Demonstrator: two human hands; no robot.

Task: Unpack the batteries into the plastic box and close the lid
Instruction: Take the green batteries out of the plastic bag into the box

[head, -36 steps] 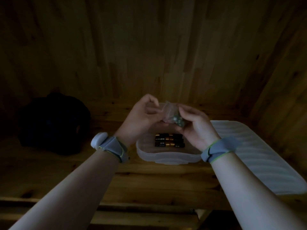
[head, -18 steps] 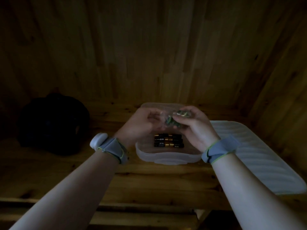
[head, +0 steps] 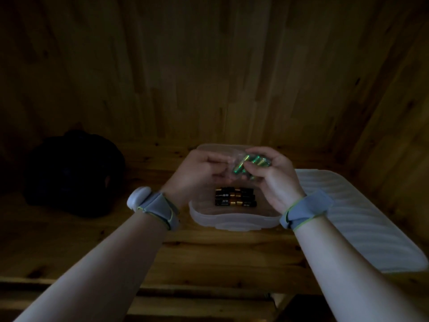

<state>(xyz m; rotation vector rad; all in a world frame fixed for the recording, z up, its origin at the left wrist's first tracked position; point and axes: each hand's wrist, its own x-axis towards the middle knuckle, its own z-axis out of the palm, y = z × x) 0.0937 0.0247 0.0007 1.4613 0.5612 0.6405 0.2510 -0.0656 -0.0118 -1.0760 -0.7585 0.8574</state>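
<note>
Green cylindrical batteries [head: 251, 161], clasped in the curled right grip [head: 272, 176], slant toward the left grip [head: 199, 174], which pinches their clear wrapper [head: 228, 161], directly above the open translucent plastic box [head: 232, 220].

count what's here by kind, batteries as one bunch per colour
plastic box: 1
lid: 1
black-and-gold battery bunch, in the box: 1
green battery bunch, in the right hand: 1
clear wrapper, in the left hand: 1
dark bag: 1
wristbands: 2
total: 8

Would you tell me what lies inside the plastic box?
Black-and-gold batteries lie in the box. The left hand and the right hand, which holds green batteries, hide its far part.
</note>
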